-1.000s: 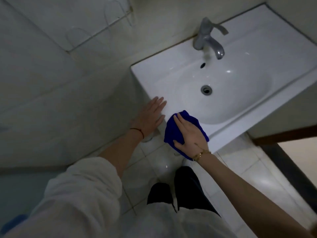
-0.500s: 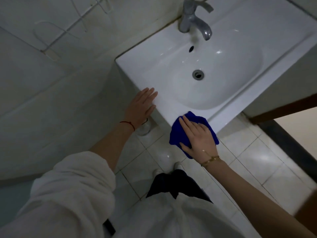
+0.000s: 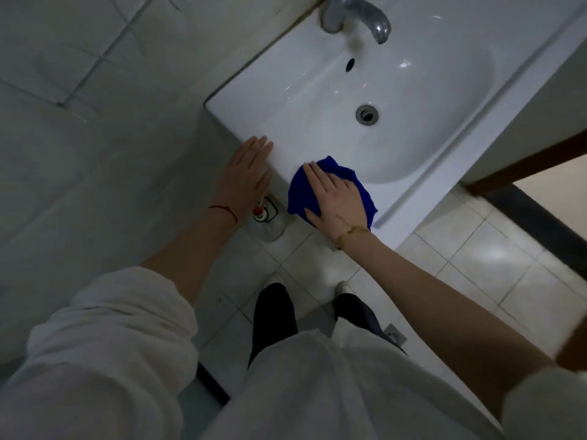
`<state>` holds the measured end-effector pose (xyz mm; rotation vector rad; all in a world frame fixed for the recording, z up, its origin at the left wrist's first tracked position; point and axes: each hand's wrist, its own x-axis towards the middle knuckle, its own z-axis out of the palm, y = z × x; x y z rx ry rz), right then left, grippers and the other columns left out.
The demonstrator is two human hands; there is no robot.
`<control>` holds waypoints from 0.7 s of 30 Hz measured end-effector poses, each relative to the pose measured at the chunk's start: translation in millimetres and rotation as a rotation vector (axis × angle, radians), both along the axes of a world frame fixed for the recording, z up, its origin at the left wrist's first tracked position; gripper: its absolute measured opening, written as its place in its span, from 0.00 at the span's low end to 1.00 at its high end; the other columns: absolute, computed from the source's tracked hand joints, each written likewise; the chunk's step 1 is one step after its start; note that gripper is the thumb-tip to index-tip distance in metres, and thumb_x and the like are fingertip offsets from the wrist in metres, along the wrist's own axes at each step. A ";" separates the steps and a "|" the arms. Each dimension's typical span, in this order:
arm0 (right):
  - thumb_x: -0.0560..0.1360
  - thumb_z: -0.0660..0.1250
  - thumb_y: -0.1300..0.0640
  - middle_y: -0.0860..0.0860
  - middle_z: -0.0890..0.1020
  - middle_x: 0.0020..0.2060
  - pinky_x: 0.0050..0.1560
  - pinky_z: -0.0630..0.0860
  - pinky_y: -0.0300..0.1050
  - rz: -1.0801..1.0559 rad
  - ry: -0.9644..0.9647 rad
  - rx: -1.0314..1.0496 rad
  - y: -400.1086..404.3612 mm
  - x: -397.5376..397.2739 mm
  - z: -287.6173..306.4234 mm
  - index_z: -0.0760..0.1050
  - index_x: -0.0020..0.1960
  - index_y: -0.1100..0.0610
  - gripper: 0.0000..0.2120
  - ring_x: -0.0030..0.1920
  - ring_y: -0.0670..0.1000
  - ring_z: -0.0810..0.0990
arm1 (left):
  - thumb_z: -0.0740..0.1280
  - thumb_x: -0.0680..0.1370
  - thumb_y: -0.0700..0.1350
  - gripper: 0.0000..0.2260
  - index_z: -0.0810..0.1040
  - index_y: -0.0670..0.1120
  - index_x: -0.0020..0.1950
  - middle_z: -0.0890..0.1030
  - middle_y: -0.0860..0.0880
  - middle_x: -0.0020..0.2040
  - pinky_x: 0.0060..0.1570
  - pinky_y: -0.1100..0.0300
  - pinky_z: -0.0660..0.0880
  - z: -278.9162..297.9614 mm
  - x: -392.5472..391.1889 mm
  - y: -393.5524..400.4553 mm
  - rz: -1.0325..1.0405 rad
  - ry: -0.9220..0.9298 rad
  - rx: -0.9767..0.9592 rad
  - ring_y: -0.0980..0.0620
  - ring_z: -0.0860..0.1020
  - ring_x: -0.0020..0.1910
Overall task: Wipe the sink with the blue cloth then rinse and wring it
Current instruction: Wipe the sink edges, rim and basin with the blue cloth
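A white sink (image 3: 254,100) fills the upper middle of the view, with a metal tap (image 3: 355,14) at its back and a round drain (image 3: 367,114) in the basin. The blue cloth (image 3: 300,192) lies bunched on the sink's front rim. My right hand (image 3: 336,201) presses flat on the cloth with fingers straight. My left hand (image 3: 247,176) rests flat on the sink's left front corner, fingers together and straight, holding nothing.
A clear bottle with a red cap (image 3: 265,220) stands on the tiled floor under the sink's left corner. A tiled wall (image 3: 79,122) runs along the left. A dark door threshold (image 3: 540,223) lies at the right. My legs (image 3: 276,315) stand below.
The view has tilted down, bringing the sink closer. My right hand with the cloth has slid along the front rim, first rightwards off the edge, then back up onto it. The left hand stays put.
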<state>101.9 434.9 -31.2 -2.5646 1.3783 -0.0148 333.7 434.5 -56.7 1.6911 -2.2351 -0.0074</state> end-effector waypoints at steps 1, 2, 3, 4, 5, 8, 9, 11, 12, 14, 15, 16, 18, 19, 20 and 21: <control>0.74 0.65 0.45 0.53 0.61 0.75 0.64 0.68 0.52 -0.013 0.002 -0.002 -6.2 11.2 0.2 0.51 0.78 0.57 0.40 0.66 0.56 0.70 | 0.53 0.85 0.49 0.23 0.67 0.36 0.74 0.70 0.37 0.73 0.74 0.48 0.63 -0.4 12.1 -3.4 -0.017 -0.011 0.029 0.38 0.68 0.73; 0.74 0.65 0.45 0.53 0.61 0.76 0.64 0.68 0.52 -0.024 0.003 -0.008 -13.7 24.3 0.2 0.51 0.78 0.56 0.40 0.67 0.56 0.70 | 0.53 0.84 0.49 0.24 0.66 0.36 0.75 0.68 0.37 0.75 0.75 0.48 0.62 -1.1 25.3 -7.6 -0.041 -0.021 0.058 0.38 0.66 0.74; 0.74 0.65 0.45 0.53 0.60 0.76 0.64 0.67 0.52 -0.032 0.005 -0.010 -21.4 38.2 0.5 0.50 0.78 0.56 0.39 0.67 0.56 0.70 | 0.53 0.84 0.49 0.24 0.65 0.37 0.76 0.67 0.37 0.75 0.75 0.48 0.61 -1.2 38.5 -12.7 -0.057 -0.026 0.081 0.39 0.65 0.75; 0.75 0.64 0.44 0.52 0.59 0.76 0.64 0.67 0.52 -0.040 0.010 -0.006 -28.7 51.0 1.7 0.49 0.78 0.55 0.39 0.67 0.55 0.69 | 0.53 0.84 0.49 0.24 0.64 0.37 0.76 0.66 0.37 0.76 0.76 0.49 0.60 -0.5 50.1 -18.4 -0.067 -0.028 0.095 0.39 0.64 0.76; 0.75 0.64 0.44 0.52 0.59 0.76 0.64 0.67 0.52 -0.046 0.020 0.000 -34.5 61.2 2.7 0.49 0.78 0.55 0.39 0.67 0.55 0.69 | 0.54 0.84 0.48 0.24 0.63 0.37 0.77 0.65 0.38 0.76 0.77 0.50 0.57 0.7 59.3 -23.5 -0.074 -0.027 0.103 0.39 0.63 0.76; 0.75 0.64 0.43 0.52 0.61 0.76 0.63 0.68 0.52 -0.079 0.014 0.004 -37.6 69.8 3.1 0.51 0.78 0.54 0.39 0.66 0.56 0.71 | 0.59 0.84 0.45 0.23 0.62 0.39 0.78 0.64 0.38 0.77 0.76 0.52 0.54 6.2 78.3 -35.1 -0.140 -0.016 0.138 0.39 0.62 0.77; 0.74 0.65 0.43 0.52 0.63 0.75 0.63 0.68 0.52 -0.094 -0.002 -0.006 -31.9 65.4 2.9 0.52 0.78 0.54 0.39 0.65 0.56 0.71 | 0.60 0.84 0.44 0.23 0.63 0.40 0.78 0.64 0.38 0.77 0.76 0.51 0.55 7.3 83.5 -37.3 -0.174 -0.015 0.140 0.39 0.62 0.76; 0.73 0.67 0.43 0.52 0.66 0.73 0.61 0.69 0.52 -0.136 -0.018 -0.052 -13.5 48.4 2.5 0.55 0.77 0.54 0.38 0.64 0.56 0.73 | 0.61 0.83 0.43 0.22 0.64 0.40 0.77 0.66 0.38 0.76 0.77 0.49 0.58 6.5 91.0 -39.5 -0.223 0.004 0.128 0.38 0.63 0.76; 0.73 0.67 0.44 0.52 0.67 0.73 0.61 0.70 0.53 -0.167 -0.017 -0.075 -1.1 36.9 2.6 0.56 0.77 0.54 0.38 0.63 0.56 0.74 | 0.60 0.83 0.43 0.22 0.64 0.40 0.77 0.66 0.38 0.76 0.76 0.48 0.60 5.2 92.5 -39.6 -0.235 0.029 0.125 0.38 0.63 0.75; 0.73 0.68 0.45 0.52 0.69 0.72 0.61 0.70 0.54 -0.240 -0.006 -0.114 24.9 13.5 2.7 0.58 0.76 0.54 0.37 0.63 0.57 0.74 | 0.59 0.83 0.44 0.22 0.65 0.40 0.77 0.67 0.39 0.76 0.75 0.45 0.62 2.9 93.6 -39.2 -0.233 0.075 0.124 0.38 0.63 0.75; 0.73 0.69 0.46 0.52 0.69 0.71 0.62 0.70 0.55 -0.274 0.003 -0.128 36.3 4.9 3.2 0.58 0.76 0.54 0.36 0.63 0.57 0.74 | 0.58 0.83 0.44 0.22 0.65 0.41 0.77 0.67 0.39 0.76 0.75 0.45 0.63 2.3 93.9 -39.3 -0.233 0.077 0.125 0.39 0.63 0.76; 0.73 0.69 0.47 0.52 0.69 0.71 0.62 0.70 0.55 -0.303 0.013 -0.140 44.1 0.0 4.0 0.59 0.76 0.54 0.36 0.63 0.57 0.74 | 0.57 0.84 0.45 0.22 0.65 0.41 0.77 0.67 0.39 0.75 0.74 0.44 0.63 2.1 94.5 -39.6 -0.238 0.071 0.123 0.39 0.63 0.76; 0.73 0.69 0.47 0.52 0.71 0.70 0.61 0.70 0.55 -0.348 0.023 -0.157 46.7 3.0 4.7 0.60 0.76 0.53 0.35 0.62 0.58 0.75 | 0.58 0.83 0.45 0.22 0.65 0.41 0.77 0.68 0.40 0.75 0.74 0.44 0.63 2.6 96.7 -41.0 -0.255 0.097 0.118 0.39 0.63 0.75; 0.73 0.69 0.47 0.52 0.71 0.70 0.61 0.70 0.55 -0.359 0.028 -0.156 42.7 9.6 5.3 0.60 0.75 0.54 0.35 0.61 0.58 0.75 | 0.58 0.83 0.45 0.21 0.66 0.41 0.77 0.68 0.40 0.75 0.74 0.44 0.63 2.3 97.9 -41.8 -0.261 0.116 0.116 0.39 0.63 0.75; 0.73 0.69 0.46 0.52 0.72 0.69 0.61 0.70 0.55 -0.361 0.034 -0.148 36.7 19.1 6.0 0.61 0.75 0.54 0.35 0.60 0.59 0.75 | 0.59 0.83 0.44 0.21 0.66 0.42 0.77 0.68 0.40 0.75 0.75 0.45 0.63 1.6 99.1 -42.0 -0.266 0.124 0.114 0.40 0.63 0.76; 0.73 0.69 0.46 0.53 0.72 0.69 0.61 0.70 0.55 -0.355 0.040 -0.138 28.7 30.5 6.5 0.60 0.75 0.54 0.35 0.60 0.59 0.75 | 0.60 0.83 0.44 0.21 0.65 0.42 0.77 0.68 0.40 0.75 0.75 0.46 0.63 0.8 100.0 -41.8 -0.265 0.122 0.112 0.40 0.63 0.76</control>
